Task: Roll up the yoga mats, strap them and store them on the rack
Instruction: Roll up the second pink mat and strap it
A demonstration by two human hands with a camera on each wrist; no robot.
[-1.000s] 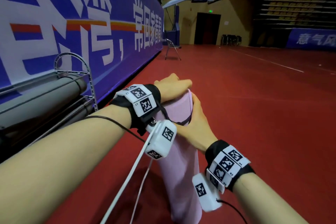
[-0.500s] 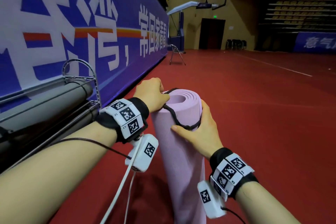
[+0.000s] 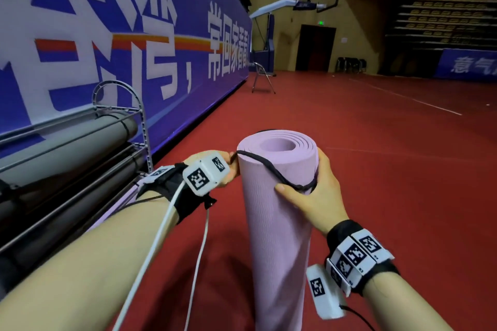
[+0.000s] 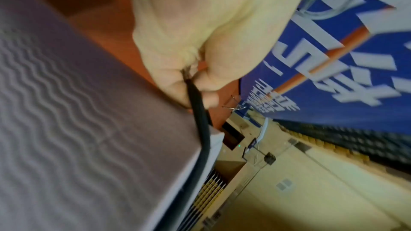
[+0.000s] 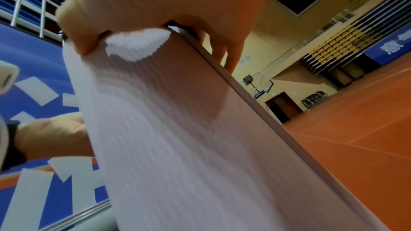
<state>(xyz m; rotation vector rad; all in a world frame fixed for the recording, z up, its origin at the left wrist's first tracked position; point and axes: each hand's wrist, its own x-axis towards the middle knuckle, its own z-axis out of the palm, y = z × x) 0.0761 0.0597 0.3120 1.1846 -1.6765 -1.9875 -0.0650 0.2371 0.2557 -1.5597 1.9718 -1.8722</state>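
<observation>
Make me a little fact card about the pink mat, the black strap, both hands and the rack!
mat: pink yoga mat, rolled up, standing on end on the red floor
strap: black strap looped slanting round the mat's top
left hand: left hand pinches the strap beside the mat
right hand: right hand grips the mat near its top, thumb by the strap
rack: metal rack on the left, holds grey rolled mats
step: strapping, pink mat not yet on the rack

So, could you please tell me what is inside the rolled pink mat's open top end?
Only spiral layers around a hollow core show inside the pink mat; deeper down is hidden in shadow.
</observation>
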